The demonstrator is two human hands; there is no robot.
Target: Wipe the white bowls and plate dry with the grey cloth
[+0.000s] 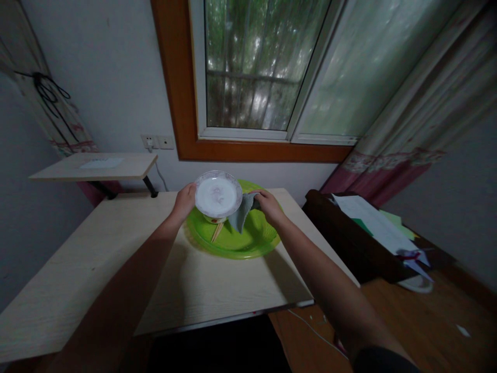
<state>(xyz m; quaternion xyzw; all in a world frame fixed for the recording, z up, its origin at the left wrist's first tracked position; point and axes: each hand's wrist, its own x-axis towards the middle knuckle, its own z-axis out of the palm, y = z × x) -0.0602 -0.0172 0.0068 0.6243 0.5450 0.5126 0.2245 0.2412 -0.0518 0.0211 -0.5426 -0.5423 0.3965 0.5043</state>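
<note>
My left hand (184, 203) grips the left rim of a white plate (217, 195) with a patterned border, holding it tilted above a green plastic basin (248, 252). In my right hand (269, 206) is a grey cloth (241, 213), pinched at its upper end and hanging down beside the plate's right edge. Inside the basin lie light wooden chopsticks (217, 232). A bowl (214, 219) with a coloured pattern shows just under the plate, mostly hidden by it.
The basin stands on a pale wooden table (217, 295) below a window. A small raised shelf (104, 168) stands at the back left. To the right of the table, a dark brown piece of furniture (341, 238) bears papers (373, 223).
</note>
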